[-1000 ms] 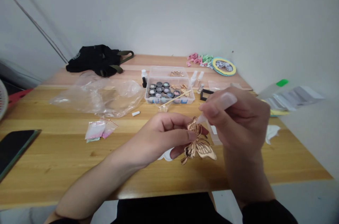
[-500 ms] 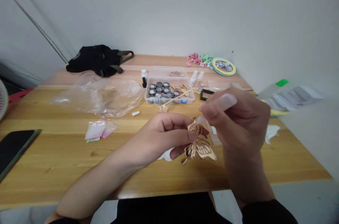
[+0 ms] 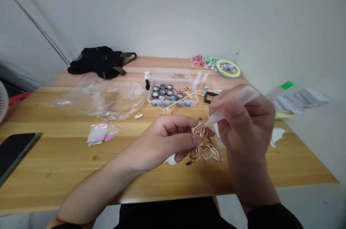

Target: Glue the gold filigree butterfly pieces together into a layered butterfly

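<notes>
Head view: left hand [image 3: 164, 139], fingers curled, pinches a thin gold openwork metal butterfly ornament [image 3: 208, 151] at its middle, above the wooden table [image 3: 67, 164]; light, stiff-looking, delicate wings, best held at the body. Right hand [image 3: 244, 124] pinches a slim translucent plastic dropper bottle [image 3: 244, 94], tip just beside the upper wing. Beyond the hands: clear plastic box [image 3: 169, 74] of round black pots [image 3: 162, 86].
</notes>
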Available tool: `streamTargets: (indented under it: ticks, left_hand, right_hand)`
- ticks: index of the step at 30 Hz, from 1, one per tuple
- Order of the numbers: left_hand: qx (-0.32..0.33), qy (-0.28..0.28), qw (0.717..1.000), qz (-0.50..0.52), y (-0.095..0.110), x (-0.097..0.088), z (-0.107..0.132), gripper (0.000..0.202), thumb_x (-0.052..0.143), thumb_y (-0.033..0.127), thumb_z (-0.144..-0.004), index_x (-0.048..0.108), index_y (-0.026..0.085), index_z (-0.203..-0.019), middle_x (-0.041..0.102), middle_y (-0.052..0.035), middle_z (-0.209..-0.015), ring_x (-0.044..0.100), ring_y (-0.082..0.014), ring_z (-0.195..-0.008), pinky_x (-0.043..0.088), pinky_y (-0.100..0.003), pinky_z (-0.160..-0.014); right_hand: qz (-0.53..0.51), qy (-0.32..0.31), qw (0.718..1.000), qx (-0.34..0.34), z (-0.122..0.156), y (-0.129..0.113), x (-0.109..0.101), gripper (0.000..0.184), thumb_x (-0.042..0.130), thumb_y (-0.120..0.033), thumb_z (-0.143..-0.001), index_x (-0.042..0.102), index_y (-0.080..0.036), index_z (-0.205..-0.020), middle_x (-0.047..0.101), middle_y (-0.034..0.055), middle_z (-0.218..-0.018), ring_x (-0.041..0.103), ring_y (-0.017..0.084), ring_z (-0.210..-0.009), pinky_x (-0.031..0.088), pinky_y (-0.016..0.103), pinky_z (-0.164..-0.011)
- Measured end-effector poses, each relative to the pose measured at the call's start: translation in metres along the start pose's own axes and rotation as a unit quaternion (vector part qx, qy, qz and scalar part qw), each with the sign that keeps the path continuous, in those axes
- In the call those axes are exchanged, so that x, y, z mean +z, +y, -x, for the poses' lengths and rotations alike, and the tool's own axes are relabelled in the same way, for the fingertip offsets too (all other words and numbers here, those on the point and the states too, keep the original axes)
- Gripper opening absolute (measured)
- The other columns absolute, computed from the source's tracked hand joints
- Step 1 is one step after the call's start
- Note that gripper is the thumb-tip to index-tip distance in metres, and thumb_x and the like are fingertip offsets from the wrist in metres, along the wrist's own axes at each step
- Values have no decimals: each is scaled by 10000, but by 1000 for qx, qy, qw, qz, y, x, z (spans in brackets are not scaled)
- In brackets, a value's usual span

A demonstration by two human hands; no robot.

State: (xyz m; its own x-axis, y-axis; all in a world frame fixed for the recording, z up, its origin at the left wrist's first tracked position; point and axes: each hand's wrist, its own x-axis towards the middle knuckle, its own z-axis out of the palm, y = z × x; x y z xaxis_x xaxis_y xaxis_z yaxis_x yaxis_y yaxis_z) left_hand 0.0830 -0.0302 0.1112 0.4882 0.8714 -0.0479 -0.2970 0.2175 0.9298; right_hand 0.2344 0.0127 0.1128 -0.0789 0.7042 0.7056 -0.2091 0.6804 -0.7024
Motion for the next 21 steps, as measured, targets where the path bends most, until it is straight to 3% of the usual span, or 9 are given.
streamTargets:
  ticks: [6,11,21]
  left_hand:
    - [-4,1,1000,-8,1,0,0,142,676,180,-803,774,172,-906,571,22,-566,432,-37,-455,318,-147,-421]
    - [-13,14,1000,-20,2,1,1,156,702,216,-787,772,162,-916,575,17,-571,431,-45,-460,331,-157,-425]
    - [6,30,997,-66,2,1,1,174,697,221,-789,763,167,-940,524,43,-538,435,-48,-452,338,-158,-423]
  right_hand:
    - [37,-30,999,-4,-1,-5,-5,266,663,-336,-858,596,-224,-626,555,-22,-611,473,103,-520,371,259,-422]
    - [55,-19,998,-13,-1,-5,-5,243,635,-340,-878,623,-239,-657,574,-10,-634,504,122,-558,420,282,-475]
    - [38,-8,999,-18,0,-5,-3,222,644,-324,-868,626,-232,-667,558,-21,-624,496,111,-538,400,268,-447]
